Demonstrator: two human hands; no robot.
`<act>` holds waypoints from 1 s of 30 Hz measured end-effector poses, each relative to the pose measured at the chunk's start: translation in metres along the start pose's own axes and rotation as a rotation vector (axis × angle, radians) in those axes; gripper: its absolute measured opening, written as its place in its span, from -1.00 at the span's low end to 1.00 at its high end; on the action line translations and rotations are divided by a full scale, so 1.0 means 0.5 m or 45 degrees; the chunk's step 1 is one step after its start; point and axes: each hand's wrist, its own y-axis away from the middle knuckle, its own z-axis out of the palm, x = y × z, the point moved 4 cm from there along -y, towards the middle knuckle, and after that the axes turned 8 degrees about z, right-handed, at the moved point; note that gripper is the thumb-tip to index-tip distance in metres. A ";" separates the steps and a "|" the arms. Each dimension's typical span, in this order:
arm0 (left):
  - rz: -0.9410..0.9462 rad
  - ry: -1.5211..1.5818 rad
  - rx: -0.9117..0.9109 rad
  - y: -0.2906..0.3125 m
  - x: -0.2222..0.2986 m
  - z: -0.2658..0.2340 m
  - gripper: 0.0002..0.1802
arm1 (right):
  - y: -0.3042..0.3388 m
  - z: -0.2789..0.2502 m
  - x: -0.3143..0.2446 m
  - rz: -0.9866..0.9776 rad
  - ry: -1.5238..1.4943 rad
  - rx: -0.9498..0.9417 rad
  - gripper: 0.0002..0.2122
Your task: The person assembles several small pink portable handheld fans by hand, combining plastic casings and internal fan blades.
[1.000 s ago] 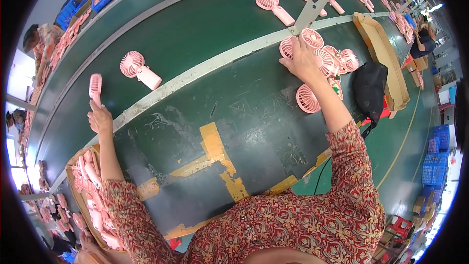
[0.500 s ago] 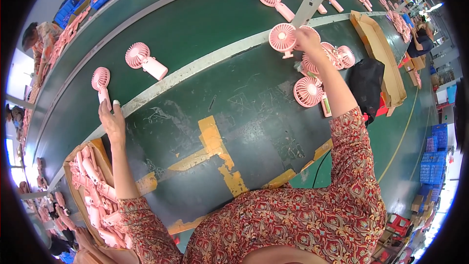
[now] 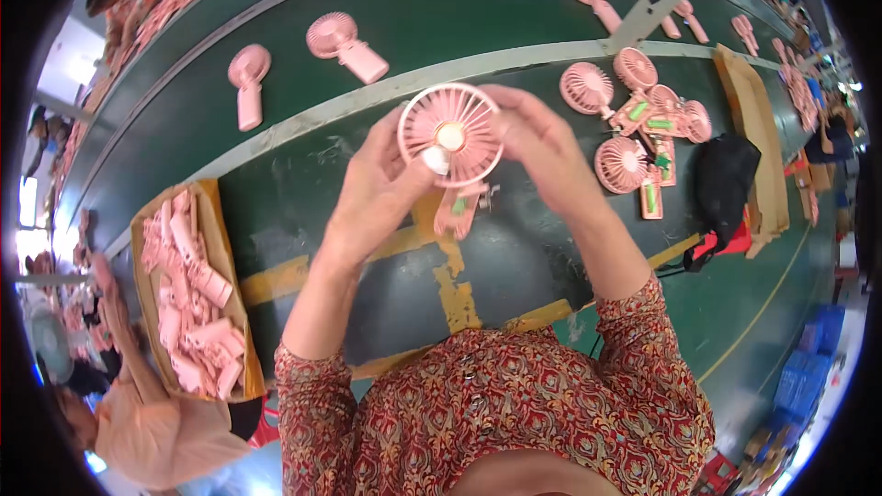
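Over the middle of the bench I hold a pink handheld fan (image 3: 470, 108) between both hands, its round grille facing up. My left hand (image 3: 367, 193) closes on the grille's left side, its thumb near the hub. My right hand (image 3: 544, 152) grips the right rim, fingers bent behind it. Below the grille the fan's handle (image 3: 457, 211) shows a green part inside. To the right lies a group of similar fans, among them a fan with a wide grille (image 3: 621, 163) and another fan (image 3: 586, 87); several handles there show green parts.
A cardboard box (image 3: 228, 248) of pink casing parts stands at the left. Pink fans (image 3: 248, 78) lie on the green conveyor belt (image 3: 478, 9) beyond a pale rail. A black bag (image 3: 726, 182) and cardboard tray (image 3: 758, 142) are at right. Co-workers sit at left.
My right hand has come from the fan group to the middle with a fan. My left hand has left the fan on the belt and joined it. The view has shifted.
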 end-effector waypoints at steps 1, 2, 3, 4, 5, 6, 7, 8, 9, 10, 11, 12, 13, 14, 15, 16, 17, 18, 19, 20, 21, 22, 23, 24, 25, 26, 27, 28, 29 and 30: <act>0.043 -0.173 0.059 0.006 -0.011 -0.016 -0.37 | 0.007 0.032 0.002 0.007 0.009 -0.119 -0.57; -0.053 -0.038 0.117 0.024 -0.015 -0.030 -0.41 | 0.009 0.047 0.003 0.056 -0.031 -0.238 -0.53; -0.147 0.099 0.179 0.047 -0.018 -0.043 -0.44 | 0.011 0.056 0.014 0.109 -0.074 -0.359 -0.49; -0.155 0.091 0.202 0.064 -0.016 -0.048 -0.44 | 0.011 0.050 0.028 0.140 -0.203 -0.510 -0.40; -0.152 0.193 0.261 0.081 -0.015 -0.052 -0.42 | 0.009 0.035 0.050 0.121 -0.069 -0.551 -0.39; -0.145 0.296 0.320 0.095 -0.014 -0.054 -0.41 | 0.009 0.023 0.069 0.098 0.068 -0.592 -0.38; -0.180 0.351 0.356 0.111 -0.013 -0.056 -0.41 | 0.012 0.024 0.089 0.174 0.267 -0.639 -0.34; -0.180 0.345 0.380 0.121 -0.013 -0.063 -0.41 | 0.013 0.035 0.123 0.230 0.331 -0.774 -0.34; -0.195 0.420 0.382 0.131 -0.019 -0.067 -0.42 | 0.016 0.058 0.139 0.288 0.397 -0.903 -0.35; -0.209 0.496 0.381 0.140 -0.025 -0.071 -0.43 | 0.025 0.071 0.145 0.329 0.565 -0.972 -0.36; -0.203 0.535 0.412 0.147 -0.029 -0.078 -0.43 | 0.033 0.090 0.147 0.343 0.666 -1.019 -0.39; -0.196 0.576 0.443 0.153 -0.034 -0.083 -0.43 | 0.042 0.111 0.148 0.358 0.767 -1.067 -0.42; -0.239 0.582 0.466 0.151 -0.040 -0.087 -0.42 | 0.050 0.117 0.168 0.158 0.898 -1.020 -0.50; -0.242 0.585 0.465 0.153 -0.044 -0.088 -0.42 | 0.057 0.116 0.191 0.162 0.898 -1.019 -0.50; -0.235 0.579 0.468 0.156 -0.049 -0.092 -0.35 | 0.060 0.120 0.203 -0.064 1.095 -0.956 -0.54; -0.228 0.573 0.470 0.158 -0.052 -0.095 -0.28 | 0.065 0.123 0.209 -0.294 1.286 -0.880 -0.57; -0.230 0.574 0.470 0.158 -0.050 -0.092 -0.28 | 0.065 0.118 0.222 -0.198 1.313 -0.813 -0.53; -0.222 0.619 0.526 0.163 -0.048 -0.092 -0.35 | 0.068 0.126 0.211 -0.196 1.310 -0.821 -0.53; -0.211 0.663 0.584 0.167 -0.044 -0.092 -0.42 | 0.065 0.131 0.190 -0.019 1.295 -0.722 -0.50; -0.210 0.683 0.621 0.169 -0.039 -0.092 -0.42 | 0.063 0.130 0.182 0.157 1.275 -0.620 -0.48; -0.198 0.720 0.609 0.170 -0.039 -0.096 -0.42 | 0.066 0.130 0.182 0.157 1.276 -0.621 -0.48; -0.186 0.757 0.596 0.172 -0.041 -0.102 -0.41 | 0.067 0.121 0.186 0.308 1.176 -0.540 -0.49; -0.174 0.748 0.632 0.174 -0.044 -0.109 -0.41 | 0.070 0.113 0.191 0.457 1.073 -0.458 -0.47; -0.175 0.750 0.631 0.175 -0.049 -0.112 -0.41 | 0.073 0.109 0.192 0.459 1.074 -0.457 -0.47; -0.164 0.760 0.664 0.177 -0.054 -0.117 -0.42 | 0.080 0.103 0.204 0.655 0.759 -0.467 -0.51; -0.154 0.770 0.697 0.179 -0.060 -0.123 -0.42 | 0.089 0.098 0.217 0.839 0.438 -0.470 -0.55; -0.145 0.769 0.716 0.182 -0.067 -0.128 -0.42 | 0.099 0.089 0.242 0.844 0.150 -0.442 -0.62; -0.147 0.769 0.718 0.184 -0.072 -0.131 -0.42 | 0.103 0.083 0.251 0.846 0.150 -0.443 -0.62; -0.136 0.761 0.718 0.188 -0.074 -0.134 -0.41 | 0.107 0.080 0.256 0.889 -0.150 -0.419 -0.66; -0.127 0.754 0.715 0.189 -0.076 -0.135 -0.41 | 0.108 0.081 0.255 0.923 -0.450 -0.388 -0.69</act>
